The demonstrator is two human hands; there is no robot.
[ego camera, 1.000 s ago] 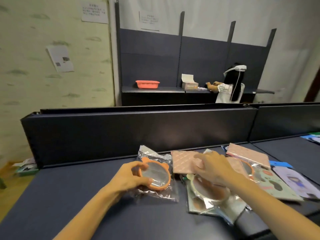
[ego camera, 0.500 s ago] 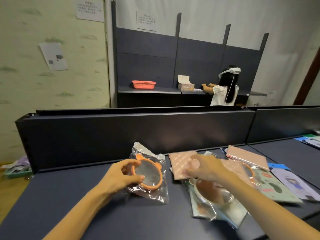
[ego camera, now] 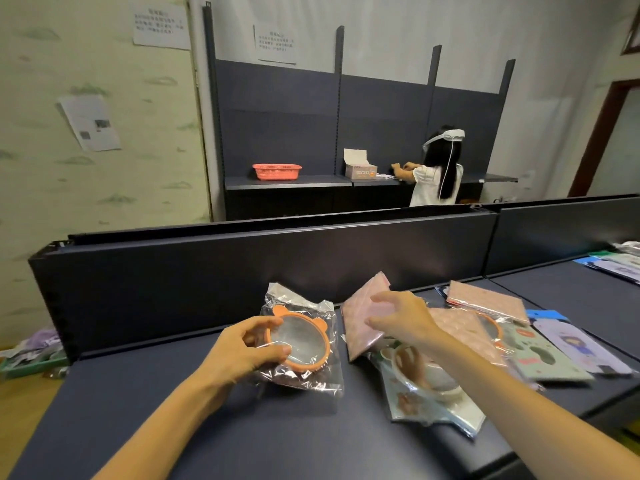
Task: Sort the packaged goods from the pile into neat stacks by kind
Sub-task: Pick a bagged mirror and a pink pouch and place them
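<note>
My left hand [ego camera: 247,348] grips an orange bear-eared mirror in a clear bag [ego camera: 304,344], holding it just above the dark table [ego camera: 173,427]. My right hand [ego camera: 401,320] pinches a pink quilted packet [ego camera: 360,318] and tilts it up off the pile. Under my right wrist lies a white-rimmed mirror in a bag [ego camera: 426,379] on a pale green packet. To the right lie more pink packets [ego camera: 485,301], another orange mirror [ego camera: 491,327], a green card packet [ego camera: 540,355] and a lilac one [ego camera: 581,348].
A tall dark divider wall [ego camera: 263,268] runs along the table's far edge. More packets [ego camera: 616,266] lie on the neighbouring table at far right. Beyond, a person works at dark shelving holding a red basket [ego camera: 276,171] and a cardboard box [ego camera: 360,168].
My right hand has lifted the pink quilted packet from lying flat to tilted upward. My left hand keeps its hold on the orange mirror bag, nearly still.
</note>
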